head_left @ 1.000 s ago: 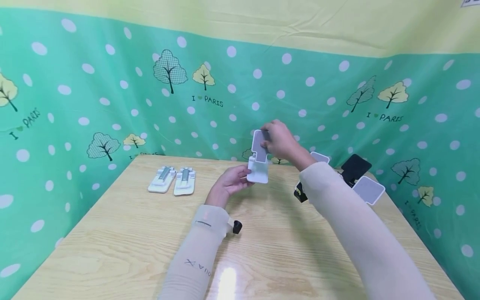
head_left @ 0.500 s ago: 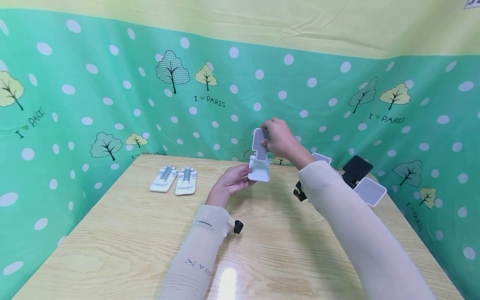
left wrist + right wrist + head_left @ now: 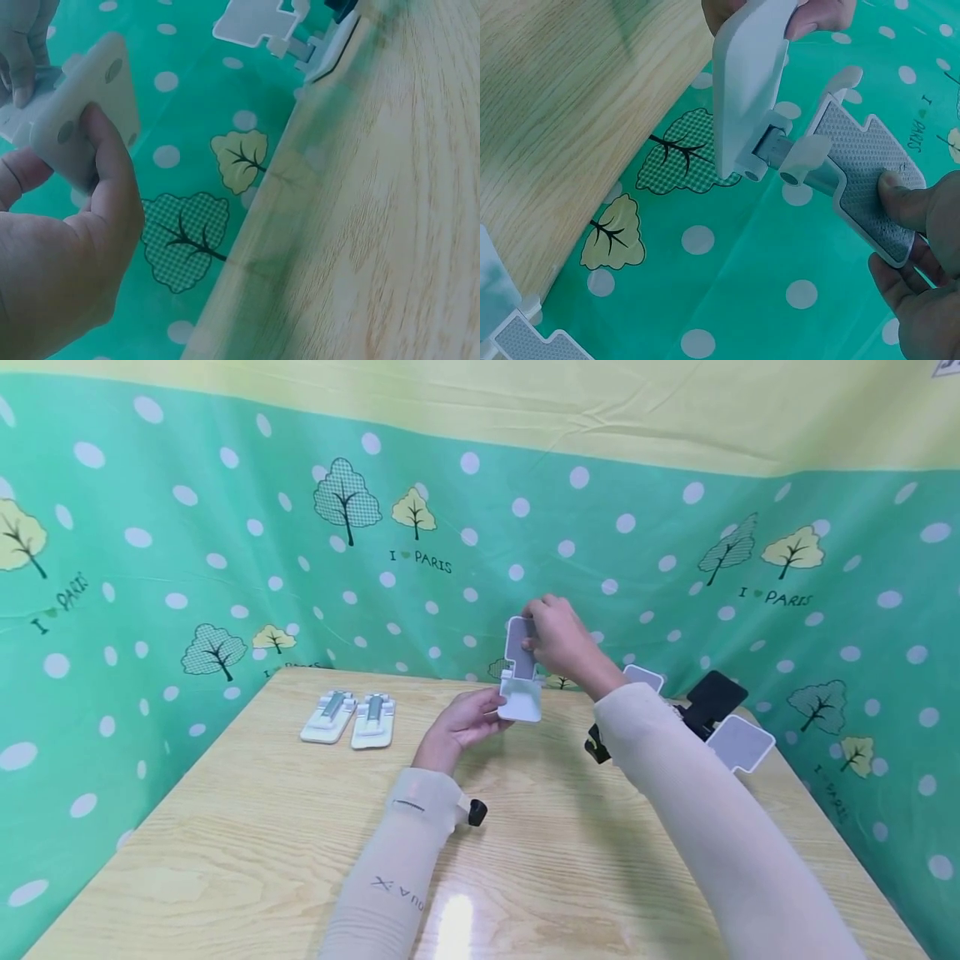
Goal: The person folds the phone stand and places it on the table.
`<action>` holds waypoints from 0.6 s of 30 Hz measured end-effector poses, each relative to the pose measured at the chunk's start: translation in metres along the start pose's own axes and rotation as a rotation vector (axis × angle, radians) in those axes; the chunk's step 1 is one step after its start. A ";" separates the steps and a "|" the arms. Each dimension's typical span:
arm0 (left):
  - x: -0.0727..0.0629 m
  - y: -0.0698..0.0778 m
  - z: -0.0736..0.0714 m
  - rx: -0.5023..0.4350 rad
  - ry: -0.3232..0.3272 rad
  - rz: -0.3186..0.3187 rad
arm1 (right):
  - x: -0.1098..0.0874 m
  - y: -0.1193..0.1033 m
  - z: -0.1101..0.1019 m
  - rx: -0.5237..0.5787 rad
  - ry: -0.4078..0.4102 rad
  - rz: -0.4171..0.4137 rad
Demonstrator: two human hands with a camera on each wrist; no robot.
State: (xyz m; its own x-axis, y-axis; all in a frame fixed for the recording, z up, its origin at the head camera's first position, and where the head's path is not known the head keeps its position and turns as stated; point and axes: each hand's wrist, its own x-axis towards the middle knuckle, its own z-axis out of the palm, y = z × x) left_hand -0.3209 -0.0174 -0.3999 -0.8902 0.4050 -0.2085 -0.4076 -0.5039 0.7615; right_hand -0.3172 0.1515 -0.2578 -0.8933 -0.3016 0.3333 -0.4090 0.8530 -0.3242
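Between both hands, above the table's far edge, is a white folding phone stand (image 3: 521, 700) with a grey textured pad. My left hand (image 3: 469, 718) pinches its white base (image 3: 90, 112), thumb on one face and fingers on the other; round feet show underneath. The right hand (image 3: 564, 639) grips the padded plate (image 3: 870, 180) at the top, thumb on the pad. In the right wrist view the hinged arm (image 3: 795, 159) links base and plate, and the plate stands unfolded at an angle to the base.
Two folded white phone stands (image 3: 327, 717) lie side by side at the table's left rear. At the right rear stand unfolded stands, one with a black plate (image 3: 714, 700) and one with a grey-padded plate (image 3: 741, 743); the right sleeve partly hides them. A polka-dot curtain (image 3: 450, 527) hangs behind the table.
The stand's base has tilted slightly relative to its upper plate, while both hands keep their hold. The whole view has shifted a little.
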 end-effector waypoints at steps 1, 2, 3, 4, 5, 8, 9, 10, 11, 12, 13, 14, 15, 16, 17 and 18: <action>0.000 0.000 0.000 0.004 0.000 0.001 | 0.000 0.000 0.000 -0.005 0.003 -0.002; -0.001 0.001 0.000 0.005 -0.002 0.002 | 0.000 0.000 0.001 -0.006 0.005 -0.002; -0.001 0.001 0.000 0.004 -0.002 0.002 | 0.000 0.000 0.001 -0.007 0.008 -0.002; -0.001 0.001 0.000 0.002 -0.003 0.001 | -0.001 0.000 0.001 -0.008 0.007 0.002; -0.001 0.001 -0.001 0.001 -0.004 -0.001 | -0.001 -0.001 0.002 -0.007 0.005 0.007; 0.000 0.002 -0.001 0.001 -0.002 -0.005 | -0.002 -0.001 0.003 -0.008 0.003 0.022; 0.000 0.002 -0.001 -0.001 -0.001 -0.007 | -0.002 -0.001 0.003 -0.011 0.006 0.027; 0.000 0.002 -0.001 -0.002 -0.001 -0.007 | -0.002 -0.001 0.003 -0.013 0.008 0.031; 0.000 0.002 -0.002 -0.004 0.000 -0.008 | -0.002 -0.001 0.003 -0.018 0.012 0.032; 0.000 0.002 -0.002 -0.007 0.001 -0.008 | -0.003 -0.001 0.004 -0.021 0.016 0.032; 0.001 0.001 -0.002 -0.010 0.001 -0.008 | -0.003 -0.002 0.004 -0.025 0.021 0.033; 0.001 0.001 -0.002 -0.016 0.002 -0.010 | -0.003 -0.002 0.004 -0.028 0.026 0.031; 0.000 0.001 -0.002 -0.019 0.002 -0.012 | -0.003 -0.002 0.004 -0.027 0.028 0.031; 0.001 0.001 -0.002 -0.024 0.003 -0.013 | -0.003 -0.002 0.004 -0.026 0.030 0.032; 0.001 0.002 -0.001 -0.027 0.003 -0.014 | -0.003 -0.002 0.004 -0.029 0.035 0.030; 0.001 0.002 -0.001 -0.033 0.006 -0.017 | -0.003 -0.002 0.004 -0.031 0.039 0.030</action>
State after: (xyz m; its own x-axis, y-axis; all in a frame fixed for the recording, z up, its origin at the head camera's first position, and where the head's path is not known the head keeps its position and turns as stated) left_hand -0.3224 -0.0190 -0.3996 -0.8844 0.4092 -0.2246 -0.4288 -0.5223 0.7371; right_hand -0.3140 0.1490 -0.2620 -0.8966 -0.2596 0.3588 -0.3760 0.8742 -0.3071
